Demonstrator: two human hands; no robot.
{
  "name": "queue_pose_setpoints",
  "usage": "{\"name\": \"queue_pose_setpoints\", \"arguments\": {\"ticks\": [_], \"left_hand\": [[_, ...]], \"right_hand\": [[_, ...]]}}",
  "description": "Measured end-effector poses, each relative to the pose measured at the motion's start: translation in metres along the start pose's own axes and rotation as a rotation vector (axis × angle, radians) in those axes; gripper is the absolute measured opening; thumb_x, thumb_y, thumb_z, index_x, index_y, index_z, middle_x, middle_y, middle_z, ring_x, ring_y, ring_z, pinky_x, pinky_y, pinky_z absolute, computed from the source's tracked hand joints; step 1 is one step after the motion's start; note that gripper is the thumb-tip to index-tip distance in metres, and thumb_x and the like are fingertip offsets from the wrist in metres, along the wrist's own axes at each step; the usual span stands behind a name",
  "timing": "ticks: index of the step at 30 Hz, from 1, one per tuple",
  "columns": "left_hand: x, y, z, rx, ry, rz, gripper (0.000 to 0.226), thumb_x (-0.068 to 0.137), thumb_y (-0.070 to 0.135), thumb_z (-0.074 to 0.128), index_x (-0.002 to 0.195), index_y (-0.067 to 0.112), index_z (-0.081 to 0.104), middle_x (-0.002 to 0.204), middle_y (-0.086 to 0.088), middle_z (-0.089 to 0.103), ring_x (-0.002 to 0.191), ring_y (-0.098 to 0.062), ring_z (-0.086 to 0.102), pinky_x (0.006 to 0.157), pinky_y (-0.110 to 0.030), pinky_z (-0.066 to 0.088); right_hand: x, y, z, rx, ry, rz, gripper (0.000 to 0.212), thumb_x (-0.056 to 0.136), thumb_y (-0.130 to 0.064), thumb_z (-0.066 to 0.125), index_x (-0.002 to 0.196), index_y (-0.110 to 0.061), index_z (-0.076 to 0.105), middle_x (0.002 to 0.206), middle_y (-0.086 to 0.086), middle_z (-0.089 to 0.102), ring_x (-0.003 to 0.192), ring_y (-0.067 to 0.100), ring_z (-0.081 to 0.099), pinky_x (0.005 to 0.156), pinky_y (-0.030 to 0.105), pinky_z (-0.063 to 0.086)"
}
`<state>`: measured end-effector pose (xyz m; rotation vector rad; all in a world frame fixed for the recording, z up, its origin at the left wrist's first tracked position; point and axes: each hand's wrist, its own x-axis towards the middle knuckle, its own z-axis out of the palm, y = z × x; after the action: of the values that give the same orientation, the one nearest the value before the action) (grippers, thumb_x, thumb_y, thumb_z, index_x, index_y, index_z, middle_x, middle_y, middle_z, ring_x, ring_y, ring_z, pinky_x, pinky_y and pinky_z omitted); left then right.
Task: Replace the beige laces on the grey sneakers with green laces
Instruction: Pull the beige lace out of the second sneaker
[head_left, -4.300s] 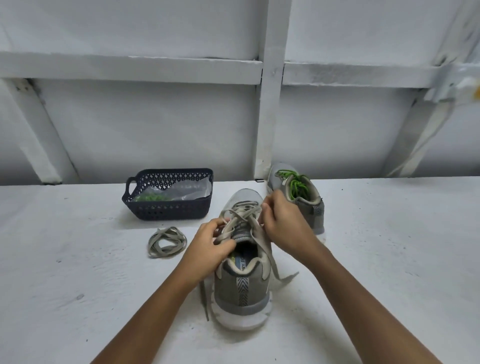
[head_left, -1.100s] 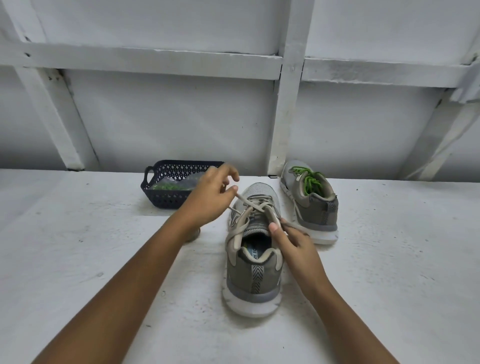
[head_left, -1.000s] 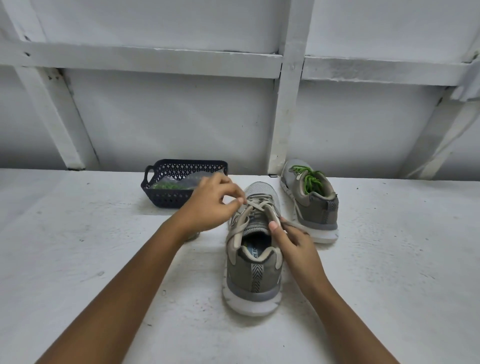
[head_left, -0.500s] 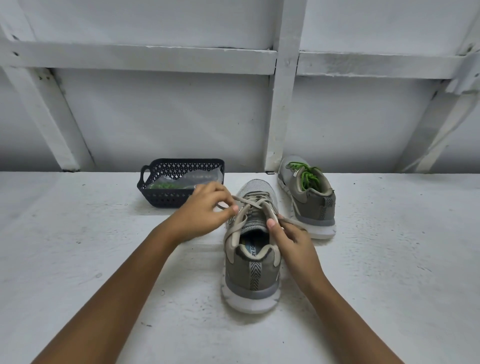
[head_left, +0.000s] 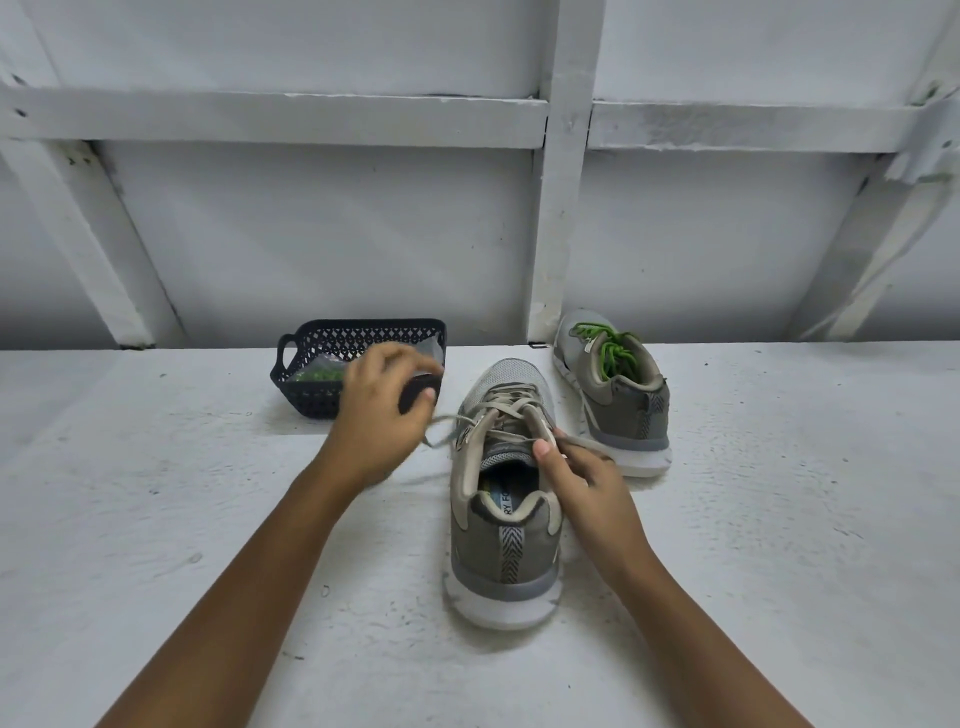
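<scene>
A grey sneaker (head_left: 503, 540) stands heel toward me at the centre, with beige laces (head_left: 506, 408) partly loosened. My left hand (head_left: 376, 421) is left of its toe, fingers curled, pinching a beige strand that runs out sideways from the left eyelets. My right hand (head_left: 579, 480) grips the sneaker's right eyelet edge, thumb on top, with the other loose lace end lying across its fingers. A second grey sneaker (head_left: 623, 410) behind to the right carries green laces (head_left: 612, 353).
A dark plastic basket (head_left: 306, 397) stands at the back left, holding a clear bag with green laces (head_left: 318, 373). My left hand partly covers its right side. A white wall with beams closes off the back of the white tabletop (head_left: 156, 519).
My left hand has drawn a beige strand out to the left of the eyelets. My right hand has stayed on the sneaker's right side. The loose beige lace on the table is now hidden.
</scene>
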<state>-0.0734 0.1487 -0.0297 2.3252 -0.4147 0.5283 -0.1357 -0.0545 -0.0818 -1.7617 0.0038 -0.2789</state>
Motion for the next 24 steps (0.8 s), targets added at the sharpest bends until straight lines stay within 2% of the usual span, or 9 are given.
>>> {"name": "queue_pose_setpoints", "arguments": {"ticks": [3,6,10,13,15,17,19,21,24], "left_hand": [[-0.01,0.006,0.01,-0.001,-0.196,0.076,0.029,0.083,0.044,0.052,0.097,0.024,0.067,0.114,0.01,0.046,0.116,-0.011,0.031,0.1,-0.031,0.025],[-0.013,0.009,0.016,-0.1,-0.241,0.015,0.005,0.092,0.026,0.058,0.092,0.023,0.062,0.111,0.009,0.049,0.114,-0.01,0.035,0.095,-0.025,0.027],[-0.007,0.009,0.01,-0.148,-0.014,-0.088,0.01,0.092,0.009,0.053,0.084,0.014,0.057,0.095,0.001,0.052,0.09,-0.014,0.049,0.076,-0.012,0.036],[-0.004,0.006,0.0,-0.139,0.117,-0.255,0.015,0.092,0.012,0.049,0.078,0.011,0.052,0.083,0.0,0.05,0.073,-0.015,0.047,0.061,-0.023,0.035],[-0.003,0.002,-0.005,0.001,0.06,-0.261,0.013,0.09,0.016,0.051,0.08,0.011,0.056,0.089,-0.001,0.051,0.078,-0.017,0.049,0.065,-0.028,0.035],[-0.006,0.001,-0.006,0.089,-0.05,-0.223,0.013,0.088,0.016,0.052,0.095,0.014,0.062,0.103,0.0,0.054,0.091,-0.016,0.051,0.075,-0.029,0.039],[-0.009,0.002,-0.004,0.105,-0.123,-0.157,0.032,0.087,0.012,0.051,0.118,0.017,0.059,0.118,-0.001,0.051,0.109,-0.016,0.048,0.09,-0.03,0.039],[-0.009,0.005,-0.003,0.058,-0.141,-0.093,0.038,0.088,0.009,0.051,0.124,0.018,0.058,0.121,0.001,0.049,0.116,-0.014,0.045,0.096,-0.026,0.034],[-0.007,0.013,0.001,-0.029,-0.239,-0.072,0.03,0.092,0.015,0.053,0.12,0.02,0.063,0.12,0.003,0.051,0.117,-0.013,0.046,0.103,-0.029,0.034]], "right_hand": [[0.0,0.0,0.001,-0.018,0.008,-0.012,0.037,0.086,-0.048,0.058,0.11,-0.023,0.071,0.106,-0.009,0.069,0.104,0.002,0.06,0.087,0.017,0.048],[0.002,0.002,0.001,-0.023,0.014,-0.006,0.033,0.086,-0.047,0.058,0.107,-0.025,0.072,0.105,-0.01,0.07,0.105,0.002,0.06,0.09,0.023,0.048],[0.003,0.006,0.001,-0.063,0.026,0.018,0.055,0.076,-0.065,0.054,0.11,-0.026,0.07,0.115,-0.007,0.066,0.118,0.008,0.053,0.101,0.033,0.044],[0.001,0.002,0.0,-0.09,0.023,-0.004,0.035,0.085,-0.055,0.055,0.103,-0.029,0.072,0.108,-0.009,0.068,0.112,0.007,0.056,0.094,0.024,0.046],[-0.004,-0.009,-0.005,-0.186,0.011,-0.023,0.037,0.089,-0.054,0.051,0.099,-0.025,0.073,0.099,-0.007,0.07,0.098,0.003,0.061,0.082,0.016,0.047],[-0.008,-0.021,-0.012,-0.446,-0.021,0.016,0.061,0.087,-0.065,0.038,0.085,-0.015,0.073,0.083,0.0,0.071,0.081,0.01,0.065,0.075,0.028,0.052],[-0.008,-0.034,-0.019,-0.703,-0.049,0.096,0.08,0.083,-0.073,0.026,0.07,-0.007,0.068,0.067,0.006,0.068,0.065,0.019,0.065,0.069,0.035,0.054],[-0.002,-0.043,-0.025,-0.794,-0.025,0.101,0.074,0.089,-0.065,0.031,0.067,-0.005,0.068,0.062,0.007,0.067,0.061,0.023,0.064,0.067,0.037,0.054],[0.012,-0.058,-0.026,-0.794,0.047,-0.067,0.044,0.094,-0.04,0.048,0.077,-0.006,0.069,0.073,0.008,0.07,0.073,0.026,0.065,0.068,0.033,0.051]]}}
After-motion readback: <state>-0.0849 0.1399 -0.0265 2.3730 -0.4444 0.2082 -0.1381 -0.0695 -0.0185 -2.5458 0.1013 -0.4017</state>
